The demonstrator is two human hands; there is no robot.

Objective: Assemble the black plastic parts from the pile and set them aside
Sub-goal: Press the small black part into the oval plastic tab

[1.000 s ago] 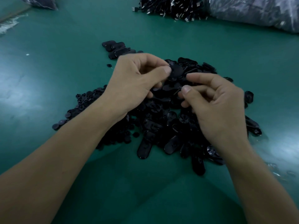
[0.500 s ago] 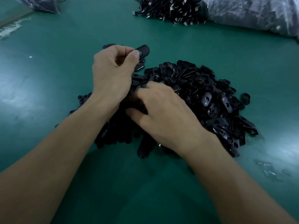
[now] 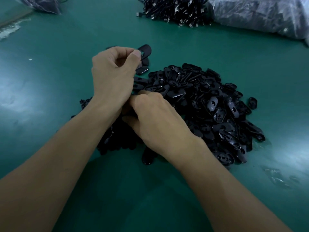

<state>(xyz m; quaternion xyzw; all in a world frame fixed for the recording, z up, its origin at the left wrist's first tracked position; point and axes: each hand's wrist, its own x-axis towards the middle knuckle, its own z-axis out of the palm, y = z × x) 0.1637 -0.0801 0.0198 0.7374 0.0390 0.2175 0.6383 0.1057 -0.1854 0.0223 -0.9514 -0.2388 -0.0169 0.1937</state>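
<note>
A big pile of black oval plastic parts [image 3: 207,104] lies on the green table. My left hand [image 3: 113,76] pinches one black oval part [image 3: 145,49] between thumb and forefinger, held just above a few set-aside parts [image 3: 142,69] at the pile's far left edge. My right hand [image 3: 155,119] lies low on the near left of the pile, fingers curled down into the small round black pieces [image 3: 83,102]; what its fingertips hold is hidden under my left wrist.
A heap of black cables with metal plugs [image 3: 175,10] sits at the far edge. A large grey plastic bag [image 3: 260,14] lies at the far right, another bag [image 3: 45,4] at the far left. Bare green table surface [image 3: 50,67] stretches left of the pile.
My left hand carried the assembled oval part away from the pile's middle to the far left. My right hand dropped left into the small round pieces. Since half a second ago, little moved.
</note>
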